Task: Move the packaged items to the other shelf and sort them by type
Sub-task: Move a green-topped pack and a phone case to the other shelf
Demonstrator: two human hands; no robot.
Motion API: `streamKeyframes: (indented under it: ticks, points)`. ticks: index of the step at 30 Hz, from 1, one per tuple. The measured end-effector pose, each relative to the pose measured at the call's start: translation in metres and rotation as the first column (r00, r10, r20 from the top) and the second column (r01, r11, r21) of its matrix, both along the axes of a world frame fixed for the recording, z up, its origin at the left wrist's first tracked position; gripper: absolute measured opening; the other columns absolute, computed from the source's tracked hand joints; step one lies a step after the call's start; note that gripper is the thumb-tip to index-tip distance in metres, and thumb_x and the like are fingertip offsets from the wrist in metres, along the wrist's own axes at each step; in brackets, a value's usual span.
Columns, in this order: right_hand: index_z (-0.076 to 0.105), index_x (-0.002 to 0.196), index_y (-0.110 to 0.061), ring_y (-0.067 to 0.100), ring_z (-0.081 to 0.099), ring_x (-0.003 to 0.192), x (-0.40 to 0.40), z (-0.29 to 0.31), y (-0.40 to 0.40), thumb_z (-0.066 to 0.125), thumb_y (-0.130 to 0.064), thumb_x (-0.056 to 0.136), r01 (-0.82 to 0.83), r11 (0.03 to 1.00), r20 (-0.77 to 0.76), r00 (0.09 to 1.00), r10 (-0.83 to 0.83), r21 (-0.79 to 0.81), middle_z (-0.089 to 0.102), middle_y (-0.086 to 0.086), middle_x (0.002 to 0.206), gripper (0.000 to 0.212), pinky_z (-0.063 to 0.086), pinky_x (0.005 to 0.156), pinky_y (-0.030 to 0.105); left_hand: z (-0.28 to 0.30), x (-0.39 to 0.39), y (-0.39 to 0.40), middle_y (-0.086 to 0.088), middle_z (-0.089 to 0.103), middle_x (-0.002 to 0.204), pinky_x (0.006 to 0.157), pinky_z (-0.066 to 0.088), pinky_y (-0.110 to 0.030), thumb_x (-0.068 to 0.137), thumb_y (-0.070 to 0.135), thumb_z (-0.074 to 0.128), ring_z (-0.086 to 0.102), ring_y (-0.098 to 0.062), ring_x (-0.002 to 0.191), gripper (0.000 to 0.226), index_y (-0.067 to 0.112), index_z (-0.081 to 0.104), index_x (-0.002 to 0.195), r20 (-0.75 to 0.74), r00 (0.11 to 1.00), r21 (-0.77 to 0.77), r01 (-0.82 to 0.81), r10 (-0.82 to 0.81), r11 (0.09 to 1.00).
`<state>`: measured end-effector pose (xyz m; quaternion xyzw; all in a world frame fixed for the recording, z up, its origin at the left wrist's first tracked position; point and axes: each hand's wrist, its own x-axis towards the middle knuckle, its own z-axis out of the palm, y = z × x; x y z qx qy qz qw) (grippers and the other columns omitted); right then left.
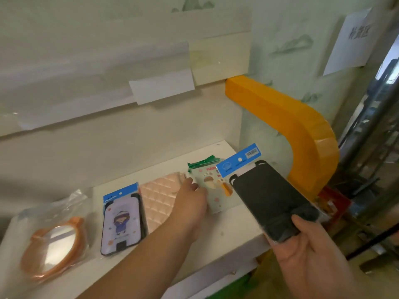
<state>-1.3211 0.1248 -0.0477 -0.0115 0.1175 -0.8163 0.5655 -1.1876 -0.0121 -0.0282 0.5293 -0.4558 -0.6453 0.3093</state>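
My right hand (311, 251) grips a black phone case in a clear packet with a blue header (269, 195), held above the right end of the white shelf (237, 231). My left hand (190, 201) reaches across the shelf, its fingertips touching a pale green patterned packet (213, 184) that has a green header. Under that hand lies a pink quilted case (157, 197). Further left rest a cartoon-figure phone case with a blue header (123, 221) and an orange-framed mirror in a clear bag (56, 242).
An orange curved bracket (302, 134) rises at the shelf's right end. White paper labels (162, 88) hang from the upper shelf edges. Metal racking (373, 126) stands at the far right, with a paper sign (352, 39) on the wall.
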Motion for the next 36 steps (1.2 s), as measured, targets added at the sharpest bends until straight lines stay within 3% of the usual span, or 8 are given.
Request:
streamKeyframes:
  ticks: [3,7,10,13,16,22,31,36]
  points:
    - [0.072,0.118,-0.018,0.037,0.061,0.117,0.004,-0.005,-0.003,0.065,-0.014,0.071,0.032,0.996,-0.063,0.998,-0.027,0.081,0.053,0.027,0.133,0.048,0.052,0.094,0.051,0.008,0.025,0.002,0.007,0.062,0.131,0.067,0.054,-0.016,0.090,0.009,0.049,0.063,-0.013,0.108,0.051,0.024,0.052,0.139,0.165,0.985,-0.127,0.069,-0.047,0.990]
    - [0.067,0.115,-0.015,0.011,0.075,0.083,0.030,0.006,-0.006,0.056,-0.007,0.091,0.173,0.919,-0.466,0.885,0.014,0.355,0.076,0.011,0.097,0.028,0.057,0.087,0.029,0.031,0.079,0.003,0.019,0.056,0.108,0.068,0.037,0.003,0.095,0.012,0.054,0.052,-0.004,0.099,0.030,0.034,0.054,0.115,0.531,0.848,-0.406,0.238,0.016,0.882]
    - [0.071,0.103,-0.019,0.013,0.074,0.090,0.055,0.012,-0.016,0.052,-0.006,0.098,0.185,0.903,-0.657,0.742,0.130,0.388,0.078,0.001,0.095,0.024,0.059,0.084,0.029,0.036,0.127,0.003,0.006,0.053,0.142,0.111,0.038,-0.028,0.088,0.031,0.056,0.046,-0.016,0.133,0.049,0.027,0.054,0.137,0.786,0.586,-0.500,0.411,0.198,0.762]
    - [0.069,0.098,-0.034,-0.008,0.064,0.096,0.074,0.016,-0.032,0.053,-0.015,0.099,0.305,0.878,-0.906,0.326,0.268,0.370,0.071,-0.030,0.094,0.024,0.048,0.087,0.015,0.044,0.162,0.009,0.000,0.047,0.150,0.113,0.025,-0.031,0.088,0.038,0.054,0.044,-0.025,0.138,0.057,0.021,0.052,0.142,0.826,0.483,-0.501,0.391,0.291,0.772]
    - [0.061,0.116,-0.036,-0.001,0.060,0.105,0.096,0.018,-0.050,0.046,-0.026,0.102,0.259,0.945,-0.972,-0.061,0.225,0.202,0.068,-0.026,0.104,0.023,0.047,0.086,0.021,0.048,0.192,0.019,0.006,0.044,0.153,0.117,0.024,-0.033,0.089,0.046,0.052,0.040,-0.019,0.141,0.057,0.026,0.051,0.143,0.857,0.407,-0.468,0.360,0.316,0.807]
    - [0.064,0.126,-0.011,0.024,0.065,0.113,0.153,0.007,-0.105,0.078,-0.009,0.067,0.035,0.997,-0.570,-0.821,-0.010,-0.068,0.067,0.006,0.126,0.061,0.047,0.097,0.038,0.044,0.232,0.036,0.003,0.049,0.148,0.117,0.033,-0.036,0.093,0.037,0.060,0.041,-0.017,0.139,0.047,0.024,0.058,0.138,0.823,0.443,-0.510,0.299,0.356,0.806]
    - [0.071,0.109,-0.017,0.028,0.064,0.097,0.217,-0.010,-0.120,0.057,-0.026,0.075,-0.032,0.996,-0.309,-0.951,-0.003,0.089,0.068,0.007,0.112,0.038,0.051,0.075,0.038,0.053,0.261,0.054,0.014,0.044,0.147,0.103,0.019,-0.011,0.094,0.033,0.061,0.035,-0.005,0.138,0.048,0.028,0.052,0.141,0.776,0.484,-0.573,0.273,0.404,0.773]
    - [0.064,0.118,-0.021,0.026,0.053,0.117,0.218,-0.007,-0.117,0.048,-0.047,0.088,-0.075,0.990,-0.403,-0.915,-0.021,0.119,0.057,0.003,0.132,0.043,0.044,0.093,0.039,0.059,0.263,0.056,0.013,0.043,0.151,0.108,0.022,-0.016,0.095,0.034,0.060,0.035,-0.007,0.140,0.051,0.030,0.047,0.144,0.780,0.488,-0.572,0.301,0.392,0.763]
